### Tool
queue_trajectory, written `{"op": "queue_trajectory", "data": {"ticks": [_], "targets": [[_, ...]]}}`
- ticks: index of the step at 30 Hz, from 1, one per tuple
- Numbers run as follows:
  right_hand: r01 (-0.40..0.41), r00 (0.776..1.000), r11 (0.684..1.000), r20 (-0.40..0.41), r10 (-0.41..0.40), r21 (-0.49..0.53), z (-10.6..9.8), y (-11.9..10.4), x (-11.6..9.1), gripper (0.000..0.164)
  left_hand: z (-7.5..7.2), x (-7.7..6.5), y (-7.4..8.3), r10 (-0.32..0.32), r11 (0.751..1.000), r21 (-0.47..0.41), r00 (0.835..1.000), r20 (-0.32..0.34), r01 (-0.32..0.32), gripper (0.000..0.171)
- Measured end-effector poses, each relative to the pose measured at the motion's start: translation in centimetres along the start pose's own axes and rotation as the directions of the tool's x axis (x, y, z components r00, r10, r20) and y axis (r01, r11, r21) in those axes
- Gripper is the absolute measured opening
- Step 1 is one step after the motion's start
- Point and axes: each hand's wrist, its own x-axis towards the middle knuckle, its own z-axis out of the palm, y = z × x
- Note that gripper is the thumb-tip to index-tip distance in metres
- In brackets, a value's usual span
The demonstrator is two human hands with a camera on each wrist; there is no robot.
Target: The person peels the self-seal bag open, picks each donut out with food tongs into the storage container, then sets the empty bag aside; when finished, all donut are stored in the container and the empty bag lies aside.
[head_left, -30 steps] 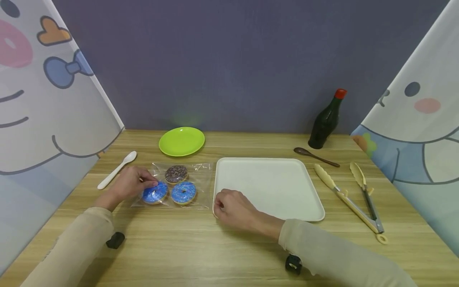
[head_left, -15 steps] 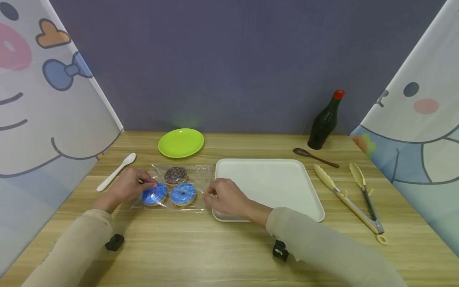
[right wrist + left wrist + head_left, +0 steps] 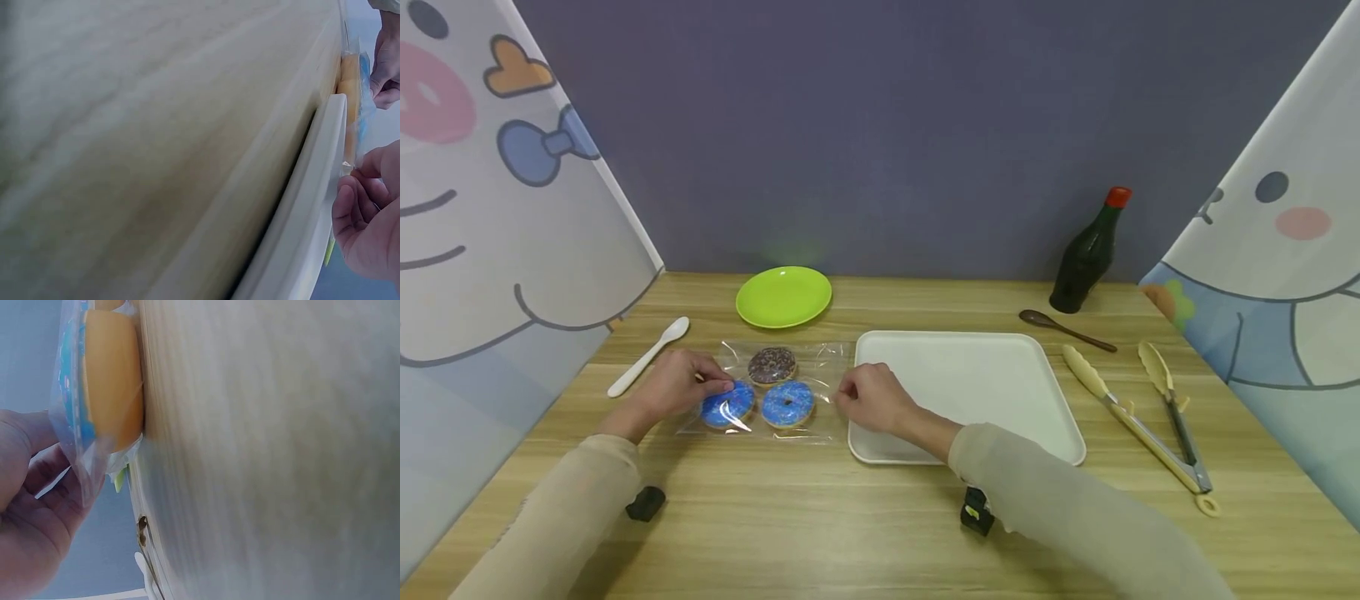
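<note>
leftmost blue donut (image 3: 727, 408) partly hidden, both sleeves (image 3: 1052, 493) cut off

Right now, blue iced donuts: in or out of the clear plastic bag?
In: shiny film of the clear plastic bag covers both blue iced donuts.

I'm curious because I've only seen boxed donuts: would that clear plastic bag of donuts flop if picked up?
Probably: the clear plastic bag looks thin and bends near the left hand. The three donuts could slide or bunch together, since the bag reaches past them on one side. Its shiny glare suggests it may be slippery too.
</note>
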Motion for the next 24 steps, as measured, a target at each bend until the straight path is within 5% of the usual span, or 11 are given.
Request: {"op": "queue_trajectory", "data": {"ticks": [16, 24], "targets": [[0.015, 1.000, 1.000, -0.024, -0.015, 0.027, -0.9, 1.6, -1.2, 0.015, -0.3, 0.0, -0.3, -0.045, 0.999, 0.002, 0.998, 0.035, 0.045, 0.007], [0.015, 0.998, 0.996, -0.064, -0.009, 0.089, -0.8, 1.9, -0.7, 0.019, -0.1, 0.0, -0.3, -0.003, 1.000, 0.003, 1.000, 0.004, 0.003, 0.008]]}}
